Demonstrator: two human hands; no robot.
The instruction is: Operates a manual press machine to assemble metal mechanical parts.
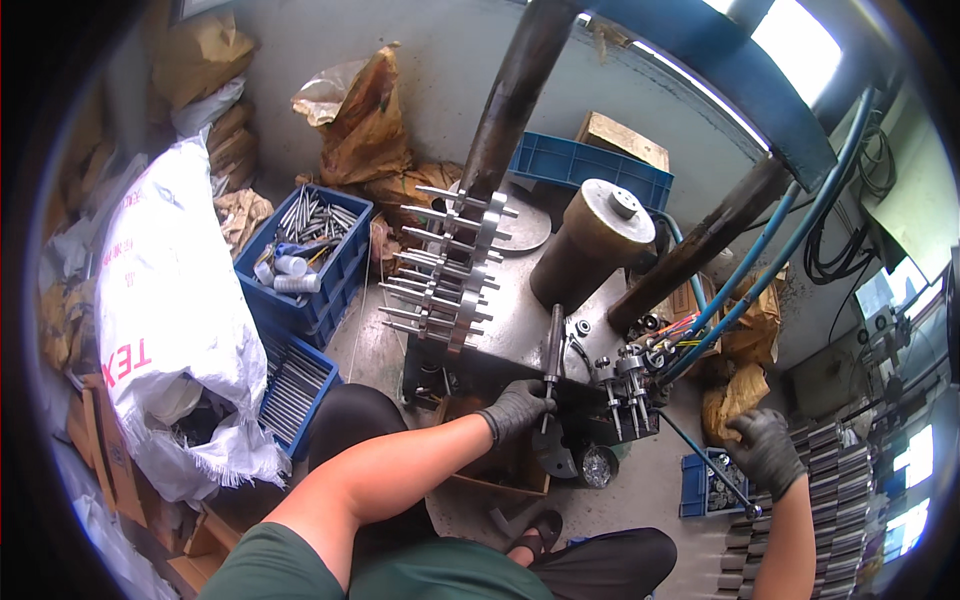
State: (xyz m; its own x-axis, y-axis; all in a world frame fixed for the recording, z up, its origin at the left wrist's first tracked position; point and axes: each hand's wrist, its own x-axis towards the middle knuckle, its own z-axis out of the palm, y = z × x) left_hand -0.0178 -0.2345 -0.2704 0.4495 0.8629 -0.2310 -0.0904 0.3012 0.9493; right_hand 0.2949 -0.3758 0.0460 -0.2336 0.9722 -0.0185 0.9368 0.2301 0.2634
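My left hand (518, 410), in a dark grey glove, is closed around the lower part of an upright metal shaft (553, 350) at the front edge of a machine's steel table (505, 335). My right hand (770, 455), gloved alike, hovers at the right with its fingers loosely bent and apart, and nothing shows in it. Below it is a lever (705, 458) with a round knob, and a small blue bin (695, 485) of metal parts. A thick dark cylinder (590, 245) with a pale top stands on the table behind the shaft.
A rack of several metal rods (455, 270) stands on the table's left. Blue crates (330, 260) of metal parts and a white sack (185, 290) lie farther left. Valves (630, 375) with blue hoses (770, 240) sit at the table's right, near stacked metal bars (825, 500).
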